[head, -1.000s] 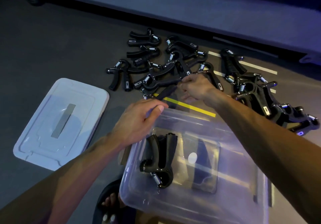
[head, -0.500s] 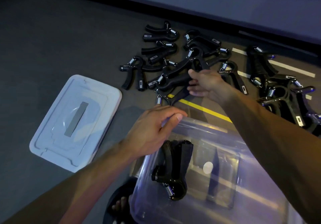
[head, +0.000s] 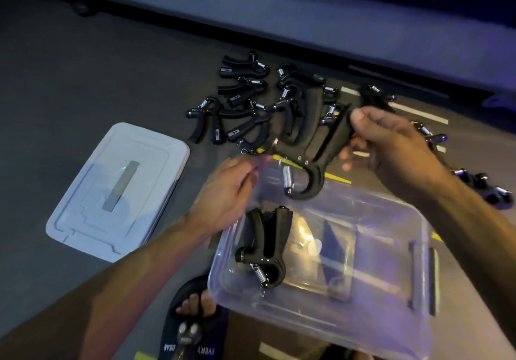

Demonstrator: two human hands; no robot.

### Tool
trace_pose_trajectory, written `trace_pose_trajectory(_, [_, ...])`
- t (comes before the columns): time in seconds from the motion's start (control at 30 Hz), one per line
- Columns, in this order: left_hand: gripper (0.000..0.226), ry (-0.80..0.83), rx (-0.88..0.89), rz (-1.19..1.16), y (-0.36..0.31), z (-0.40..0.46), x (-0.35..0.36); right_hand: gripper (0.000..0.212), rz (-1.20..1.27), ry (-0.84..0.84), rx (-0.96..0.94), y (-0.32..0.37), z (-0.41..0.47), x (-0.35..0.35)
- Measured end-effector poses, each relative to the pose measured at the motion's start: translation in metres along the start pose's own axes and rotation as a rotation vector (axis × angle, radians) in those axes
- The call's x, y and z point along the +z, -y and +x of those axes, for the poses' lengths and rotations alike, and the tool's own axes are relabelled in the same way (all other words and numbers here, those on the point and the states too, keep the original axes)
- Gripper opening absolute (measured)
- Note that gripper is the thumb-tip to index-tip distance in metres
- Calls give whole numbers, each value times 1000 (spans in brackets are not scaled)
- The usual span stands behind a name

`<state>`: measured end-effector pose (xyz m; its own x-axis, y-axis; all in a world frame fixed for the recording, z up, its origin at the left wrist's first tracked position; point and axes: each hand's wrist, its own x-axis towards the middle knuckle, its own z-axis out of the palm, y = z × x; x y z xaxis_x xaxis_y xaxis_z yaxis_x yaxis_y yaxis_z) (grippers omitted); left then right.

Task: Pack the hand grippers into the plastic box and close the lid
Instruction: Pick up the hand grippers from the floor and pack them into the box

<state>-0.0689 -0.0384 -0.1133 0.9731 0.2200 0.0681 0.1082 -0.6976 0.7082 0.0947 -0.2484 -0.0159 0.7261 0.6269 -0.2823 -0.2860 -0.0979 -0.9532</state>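
Observation:
A clear plastic box (head: pixel 371 320) stands open on the floor in front of me, with one black hand gripper (head: pixel 265 243) lying in its left end. My right hand (head: pixel 391 142) grips a second black hand gripper (head: pixel 326 150) by its handles and holds it in the air over the box's far rim, spring end down. My left hand (head: pixel 226 192) holds the box's far left corner. Several more hand grippers (head: pixel 245 108) lie in a heap on the floor beyond the box. The white lid (head: pixel 83 220) lies flat to the left.
More hand grippers (head: pixel 480 183) lie at the right behind my right arm. A sandalled foot (head: pixel 192 312) sits at the box's near left corner. A long grey ledge (head: pixel 279 16) runs across the back. Yellow and white tape lines (head: pixel 418 112) mark the floor.
My right hand has taken one hand gripper off the heap and lifted it back towards the box. My left hand stays on the box's corner. The view has shifted.

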Motion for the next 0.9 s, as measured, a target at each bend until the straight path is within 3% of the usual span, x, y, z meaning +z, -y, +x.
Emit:
trace_pose_trajectory(0.2, [40,-47,28,17,3,-10,-1,18,-146,220,214,-56,-53,34])
trace_pose_trajectory(0.43, [41,-21,-12,15,-2,-10,-2,7,-322,235,304,-107,-36,42])
trace_pose_trajectory(0.6, [39,-19,-55,-3,-2,-10,-1,22,-396,235,340,-122,-28,48])
trace_pose_trajectory(0.7, [39,-18,-59,-6,-4,-10,-2,23,-457,202,306,-125,-29,50])
trace_pose_trajectory(0.83, [39,-14,-72,-16,-5,-10,-2,31,-940,200,112,-134,-35,50])
trace_pose_trajectory(0.9, [39,-12,-79,-25,-5,-10,-2,36,-981,190,115,-139,-38,49])
